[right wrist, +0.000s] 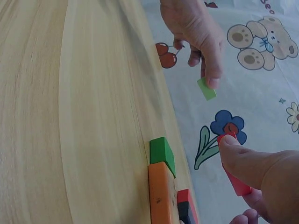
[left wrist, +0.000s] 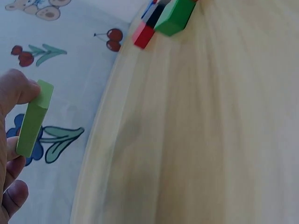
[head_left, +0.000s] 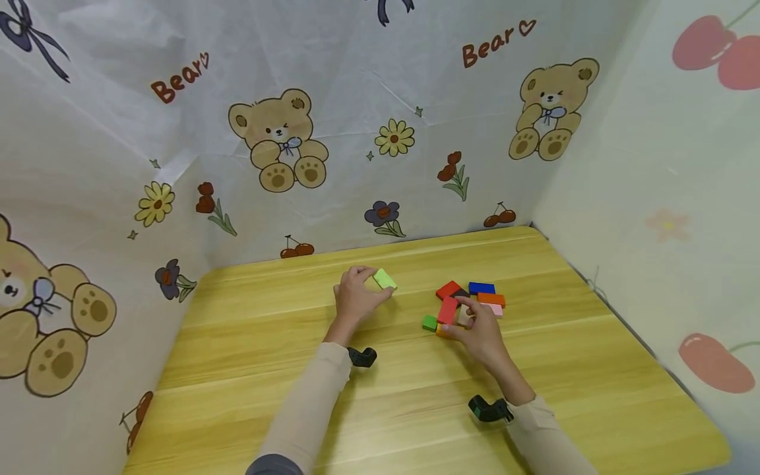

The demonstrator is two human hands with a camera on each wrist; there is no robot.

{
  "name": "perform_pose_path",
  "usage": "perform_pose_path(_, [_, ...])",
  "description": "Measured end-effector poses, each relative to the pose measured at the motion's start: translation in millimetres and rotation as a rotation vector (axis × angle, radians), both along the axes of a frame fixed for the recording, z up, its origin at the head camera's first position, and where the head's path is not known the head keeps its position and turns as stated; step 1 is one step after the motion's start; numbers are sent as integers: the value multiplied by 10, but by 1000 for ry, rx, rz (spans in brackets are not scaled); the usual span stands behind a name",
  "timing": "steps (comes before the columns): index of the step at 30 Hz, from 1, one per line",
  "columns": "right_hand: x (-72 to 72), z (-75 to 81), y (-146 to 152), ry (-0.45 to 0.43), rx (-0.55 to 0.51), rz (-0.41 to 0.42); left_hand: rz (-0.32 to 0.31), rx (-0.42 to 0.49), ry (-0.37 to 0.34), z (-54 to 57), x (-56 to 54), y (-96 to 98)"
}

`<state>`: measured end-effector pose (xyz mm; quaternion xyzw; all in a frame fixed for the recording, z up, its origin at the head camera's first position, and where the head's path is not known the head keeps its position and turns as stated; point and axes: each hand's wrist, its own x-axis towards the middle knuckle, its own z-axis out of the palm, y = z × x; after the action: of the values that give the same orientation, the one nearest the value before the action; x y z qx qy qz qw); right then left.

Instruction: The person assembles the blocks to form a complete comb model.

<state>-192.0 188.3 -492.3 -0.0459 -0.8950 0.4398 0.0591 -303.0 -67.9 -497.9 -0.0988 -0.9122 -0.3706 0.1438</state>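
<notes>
My left hand (head_left: 359, 293) pinches a light green block (head_left: 384, 279) between thumb and fingers. In the left wrist view that light green block (left wrist: 33, 122) is held clear of the wooden surface. My right hand (head_left: 485, 335) grips a red block (head_left: 448, 310) over a cluster of blocks. The right wrist view shows the red block (right wrist: 237, 179) between thumb and fingers, raised above the others. Around that hand lie a green block (head_left: 430, 322), an orange block (right wrist: 160, 193), another red block (head_left: 448, 289) and a black block (head_left: 460, 293). My right hand partly covers a pale block (head_left: 464, 315).
At the far side of the cluster are a blue block (head_left: 481, 288), a second orange block (head_left: 491, 300) and a pink block (head_left: 495, 309). The wooden table (head_left: 249, 369) meets a printed cloth wall (head_left: 344, 218) behind and a side wall (head_left: 653, 277) at right.
</notes>
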Motion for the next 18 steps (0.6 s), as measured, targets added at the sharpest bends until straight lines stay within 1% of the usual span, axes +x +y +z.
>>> perform_pose_path(4, [-35,24,-37,23,-34,45,-5,7,-5,79,-69,-164])
perform_pose_path(9, [-105,38,-126,50,-50,95,3,-13,-25,118,-157,-349])
perform_pose_path(13, [-140,46,-260,45,-39,121,-25,-57,-54,93,-195,-465])
perform_pose_path(16, [-153,33,-399,23,-48,139,-45,-84,-61,36,-204,-540])
perform_pose_path(18, [-160,16,-496,9,-64,151,-51,-105,-66,-21,-218,-590])
